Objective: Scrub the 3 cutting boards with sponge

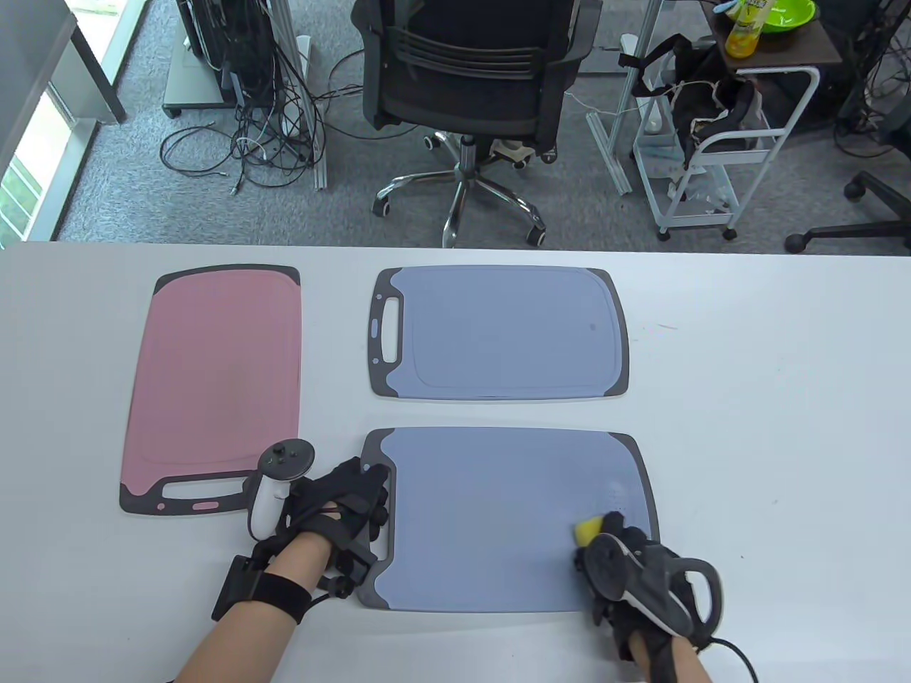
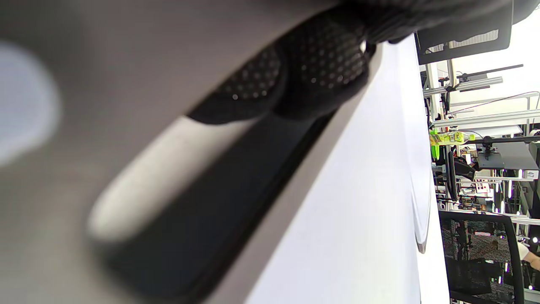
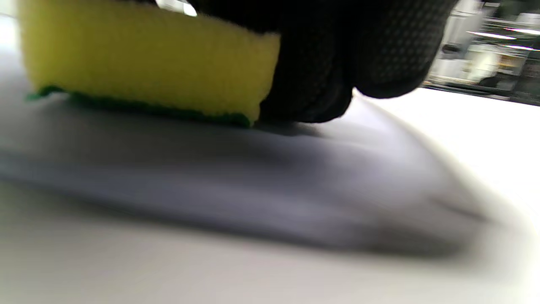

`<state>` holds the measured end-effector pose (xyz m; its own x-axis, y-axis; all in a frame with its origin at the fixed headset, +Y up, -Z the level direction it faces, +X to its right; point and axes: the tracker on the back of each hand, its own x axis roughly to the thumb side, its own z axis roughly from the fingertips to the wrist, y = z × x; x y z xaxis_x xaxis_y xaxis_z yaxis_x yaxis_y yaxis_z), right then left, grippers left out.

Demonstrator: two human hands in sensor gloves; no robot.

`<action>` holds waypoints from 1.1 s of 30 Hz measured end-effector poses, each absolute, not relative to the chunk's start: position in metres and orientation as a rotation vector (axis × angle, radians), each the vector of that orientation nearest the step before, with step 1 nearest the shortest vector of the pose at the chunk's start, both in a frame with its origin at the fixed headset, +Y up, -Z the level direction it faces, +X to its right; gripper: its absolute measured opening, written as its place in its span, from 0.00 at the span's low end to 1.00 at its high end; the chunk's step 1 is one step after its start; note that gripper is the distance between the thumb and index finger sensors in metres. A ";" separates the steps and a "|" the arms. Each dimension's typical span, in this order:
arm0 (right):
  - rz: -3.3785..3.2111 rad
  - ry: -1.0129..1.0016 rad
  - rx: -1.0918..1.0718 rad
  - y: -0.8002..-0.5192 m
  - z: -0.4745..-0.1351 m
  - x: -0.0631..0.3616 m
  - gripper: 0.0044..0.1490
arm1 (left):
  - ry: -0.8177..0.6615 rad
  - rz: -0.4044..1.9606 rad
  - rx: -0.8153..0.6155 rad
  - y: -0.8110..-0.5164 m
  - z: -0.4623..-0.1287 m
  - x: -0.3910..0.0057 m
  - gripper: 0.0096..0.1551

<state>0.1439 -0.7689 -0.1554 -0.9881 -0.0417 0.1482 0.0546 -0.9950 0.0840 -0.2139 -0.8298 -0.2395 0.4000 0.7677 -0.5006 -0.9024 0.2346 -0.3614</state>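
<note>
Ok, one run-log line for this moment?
right hand: yellow-green sponge on near blue plastic cutting board | left hand: steadies its dark handle end

On the white table (image 1: 747, 398) three boards lie flat. The pink plastic cutting board (image 1: 213, 384) lies at the left. Right of it, the far blue-grey plastic cutting board (image 1: 498, 331) lies behind the near blue-grey plastic cutting board (image 1: 512, 519). The left hand (image 1: 341, 512) rests on the near board's left handle end. The yellow sponge (image 1: 589, 530) sits on its right part under the right hand (image 1: 640, 569).

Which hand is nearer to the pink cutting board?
The left hand. It rests just beside the pink cutting board, near its handle end; the right hand is far across the near blue board.
</note>
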 end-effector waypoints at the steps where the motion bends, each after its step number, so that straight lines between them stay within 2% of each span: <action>1: -3.073 -0.121 -0.337 -0.767 -0.157 0.119 0.47 | 0.237 1.162 -0.667 -0.830 -0.239 -0.214 0.31; 6: -2.993 -0.091 -0.814 -0.760 -0.152 -0.007 0.47 | 0.237 1.166 -0.669 -0.830 -0.239 -0.214 0.31; 8: -2.939 -0.048 -0.882 -0.760 -0.148 -0.031 0.47 | 0.237 1.168 -0.671 -0.830 -0.239 -0.214 0.31; 10: -2.887 0.000 -0.871 -0.761 -0.147 -0.033 0.47 | 0.237 1.167 -0.670 -0.830 -0.239 -0.214 0.31; 12: -2.933 -0.024 -0.829 -0.760 -0.147 -0.017 0.46 | 0.237 1.169 -0.672 -0.830 -0.239 -0.214 0.31; 14: -2.937 -0.073 -0.688 -0.762 -0.150 0.014 0.46 | 0.237 1.169 -0.672 -0.830 -0.239 -0.214 0.31; 17: -2.983 -0.097 -0.396 -0.767 -0.151 0.091 0.46 | 0.235 1.163 -0.665 -0.830 -0.239 -0.214 0.31; 21: -3.045 -0.186 0.125 -0.775 -0.139 0.205 0.47 | 0.236 1.158 -0.662 -0.830 -0.239 -0.214 0.31; 24: -3.066 -0.237 0.317 -0.776 -0.136 0.237 0.47 | 0.237 1.154 -0.659 -0.830 -0.239 -0.214 0.31; 26: -3.069 -0.229 0.283 -0.774 -0.141 0.225 0.47 | 0.237 1.156 -0.661 -0.830 -0.239 -0.214 0.31; 28: -3.069 -0.194 0.039 -0.773 -0.148 0.192 0.47 | 0.237 1.156 -0.661 -0.830 -0.239 -0.214 0.31; 33: -3.053 -0.124 -0.576 -0.765 -0.153 0.045 0.48 | 0.236 1.158 -0.663 -0.830 -0.239 -0.214 0.31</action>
<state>0.0448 -0.7652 -0.1530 -0.9308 -0.0170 0.3652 0.0465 -0.9963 0.0723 -0.2137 -0.8301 -0.2389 0.4024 0.7678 -0.4986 -0.9016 0.2380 -0.3612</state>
